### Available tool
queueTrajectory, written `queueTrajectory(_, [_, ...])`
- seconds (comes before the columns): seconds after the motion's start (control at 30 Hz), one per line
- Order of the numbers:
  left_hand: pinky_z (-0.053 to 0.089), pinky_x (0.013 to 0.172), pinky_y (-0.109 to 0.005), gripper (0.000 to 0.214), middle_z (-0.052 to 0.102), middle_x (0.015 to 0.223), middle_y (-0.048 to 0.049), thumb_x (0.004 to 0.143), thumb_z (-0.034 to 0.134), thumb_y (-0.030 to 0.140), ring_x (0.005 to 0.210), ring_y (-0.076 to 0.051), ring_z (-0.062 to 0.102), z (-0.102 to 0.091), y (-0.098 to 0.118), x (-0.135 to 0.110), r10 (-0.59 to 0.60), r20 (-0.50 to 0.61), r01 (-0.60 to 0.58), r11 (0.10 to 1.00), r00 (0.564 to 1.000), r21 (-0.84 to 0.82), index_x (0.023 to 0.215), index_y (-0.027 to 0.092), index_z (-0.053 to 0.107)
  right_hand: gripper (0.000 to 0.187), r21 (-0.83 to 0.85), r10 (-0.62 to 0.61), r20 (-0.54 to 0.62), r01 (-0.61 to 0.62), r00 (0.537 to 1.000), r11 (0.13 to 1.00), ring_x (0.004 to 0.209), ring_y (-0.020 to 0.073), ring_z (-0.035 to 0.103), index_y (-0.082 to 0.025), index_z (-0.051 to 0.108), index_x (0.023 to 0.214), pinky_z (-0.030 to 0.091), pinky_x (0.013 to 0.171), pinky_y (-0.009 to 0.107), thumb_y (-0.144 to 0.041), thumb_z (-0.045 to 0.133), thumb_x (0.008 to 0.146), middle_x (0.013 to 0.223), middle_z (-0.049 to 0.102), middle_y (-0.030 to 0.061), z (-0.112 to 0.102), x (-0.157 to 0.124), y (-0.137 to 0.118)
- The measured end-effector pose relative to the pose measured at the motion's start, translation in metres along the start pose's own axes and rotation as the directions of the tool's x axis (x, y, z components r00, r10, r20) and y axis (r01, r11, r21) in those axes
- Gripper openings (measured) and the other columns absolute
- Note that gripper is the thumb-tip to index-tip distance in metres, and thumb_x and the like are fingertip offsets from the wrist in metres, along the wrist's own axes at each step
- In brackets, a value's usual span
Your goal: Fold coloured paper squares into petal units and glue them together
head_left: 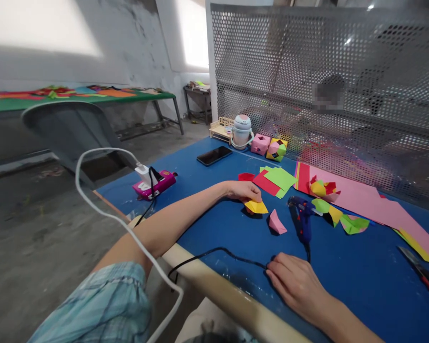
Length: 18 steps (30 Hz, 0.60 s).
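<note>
Blue table point(361, 281): glue gun point(302, 220), phone point(214, 155), folded paper point(257, 207).

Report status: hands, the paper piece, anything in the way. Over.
Left hand grips yellow folded paper. Right hand open, flat on blue table beside black cord. Glue gun and pink folded piece lie between hands.

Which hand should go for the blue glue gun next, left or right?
Right, probably. The right hand lies open and empty on the blue table, just short of the glue gun and beside its black cord. The left hand is occupied, fingers on the yellow folded paper.
</note>
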<state>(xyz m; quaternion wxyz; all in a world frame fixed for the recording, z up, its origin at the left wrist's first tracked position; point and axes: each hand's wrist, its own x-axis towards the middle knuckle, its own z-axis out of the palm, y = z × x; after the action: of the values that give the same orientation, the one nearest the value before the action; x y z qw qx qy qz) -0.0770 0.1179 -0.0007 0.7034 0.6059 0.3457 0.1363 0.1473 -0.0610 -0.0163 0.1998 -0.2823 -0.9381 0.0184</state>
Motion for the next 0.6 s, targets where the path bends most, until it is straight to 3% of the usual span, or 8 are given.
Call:
queueTrajectory(0.17, [0.038, 0.047, -0.018, 0.024, 0.058, 0.057, 0.0010, 0.060, 0.074, 0.030, 0.051, -0.008, 0.053, 0.004, 0.001, -0.001, -0.006, -0.029, 0.006, 1.000, 1.000, 0.016, 0.062, 0.011, 0.060, 0.020, 0.121, 0.092, -0.037, -0.086, 0.995, 0.989, 0.062, 0.0131, 0.053, -0.017, 0.058, 0.089, 0.041, 0.057, 0.024, -0.020, 0.038, 0.092, 0.070, 0.057, 0.0038, -0.007, 0.002, 0.000])
queueTrajectory(0.3, [0.038, 0.047, -0.019, 0.026, 0.057, 0.059, 0.0008, 0.061, 0.072, 0.032, 0.052, -0.008, 0.053, 0.007, 0.006, -0.002, 0.014, -0.059, -0.012, 0.999, 0.998, 0.042, 0.065, 0.011, 0.059, 0.016, 0.158, 0.239, -0.152, -0.215, 0.959, 0.964, 0.067, 0.0134, 0.056, -0.017, 0.055, 0.092, 0.043, 0.061, 0.024, -0.022, 0.040, 0.091, 0.077, 0.059, 0.0047, -0.022, 0.014, 0.009])
queueTrajectory(0.43, [0.036, 0.045, -0.018, 0.026, 0.052, 0.058, 0.0024, 0.065, 0.068, 0.035, 0.050, -0.007, 0.049, 0.013, 0.015, -0.007, 0.122, -0.145, -0.112, 0.991, 0.982, 0.072, 0.068, 0.011, 0.058, 0.017, -0.044, 0.300, -0.157, -0.310, 0.941, 0.950, 0.075, 0.0182, 0.056, -0.017, 0.052, 0.096, 0.044, 0.062, 0.027, -0.029, 0.045, 0.087, 0.085, 0.059, 0.0079, -0.019, 0.031, 0.027])
queueTrajectory(0.6, [0.036, 0.045, -0.019, 0.024, 0.055, 0.060, 0.0015, 0.067, 0.064, 0.034, 0.051, -0.008, 0.052, 0.024, 0.026, -0.013, 0.245, -0.280, -0.207, 0.966, 0.928, 0.157, 0.071, 0.012, 0.055, 0.019, -0.379, 0.151, -0.066, -0.165, 0.986, 0.911, 0.061, 0.0175, 0.052, -0.016, 0.056, 0.077, 0.035, 0.056, 0.029, -0.015, 0.039, 0.087, 0.067, 0.058, 0.0056, 0.006, 0.050, 0.043])
